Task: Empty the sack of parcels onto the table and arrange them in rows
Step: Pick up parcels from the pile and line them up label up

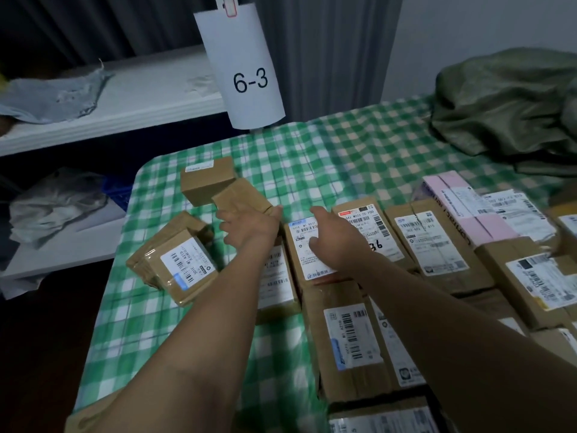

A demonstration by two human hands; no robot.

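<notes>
Brown cardboard parcels lie label-up in rows across the centre and right of the frame, sides touching. At centre, the left hand has its fingers and thumb curled round the near end of a small unlabelled box, which is held tilted; whether it touches the checked cloth cannot be told. Just right of it, the right hand lies palm down, fingers flat on a white-labelled parcel at the left end of the far row, apparently steadying it.

Judged step: adding the small box at the row's open left end. To do it well, lower the box flat, turn it square to the steadied neighbour and slide it in until the sides meet, without nudging the row out of line.

Two loose items lie askew at left: a plain box and a taped bundle. The sack, olive green, lies slumped on the table at upper right, seemingly emptied.

The cloth is green and white. The room is dim. A paper sign reading "6-3" hangs at upper centre, and a white shelf at upper left bears a grey rag.
</notes>
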